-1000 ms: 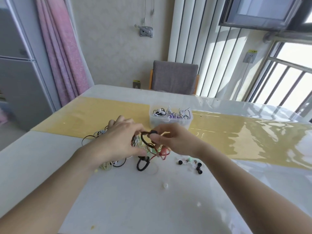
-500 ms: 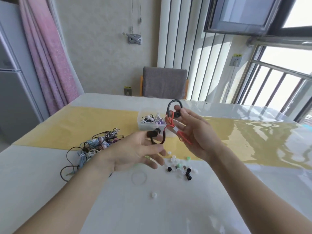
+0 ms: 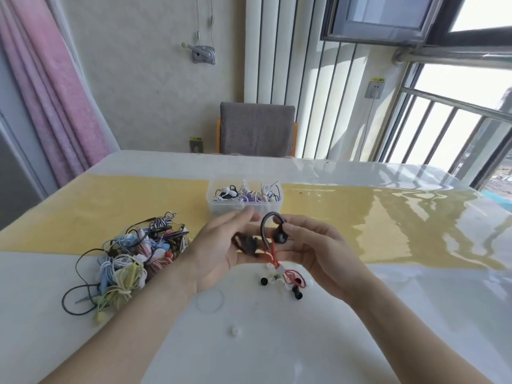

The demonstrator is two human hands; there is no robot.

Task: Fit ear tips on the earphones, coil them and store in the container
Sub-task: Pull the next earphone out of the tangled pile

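I hold a pair of black ear-hook earphones with a red cord above the table. My right hand (image 3: 313, 250) pinches one black earbud (image 3: 279, 236) with its hook standing up. The other earbud (image 3: 248, 243), blurred, lies against the palm and fingers of my left hand (image 3: 219, 253), whose fingers look nearly straight. The red cord (image 3: 293, 275) hangs down to the table between my hands. Loose ear tips (image 3: 279, 284), black, white and green, lie under my hands. The clear plastic container (image 3: 245, 202) stands just behind, holding coiled earphones.
A tangled heap of coloured earphones (image 3: 130, 259) lies left of my left forearm. A clear rubber band (image 3: 210, 300) and a single white ear tip (image 3: 233, 331) lie on the white table near me. A grey chair (image 3: 256, 128) stands at the far edge.
Both hands came up from the heap holding the black and red earphones, then drew close together in front of the container. The earbud in my left hand has shifted toward the palm.
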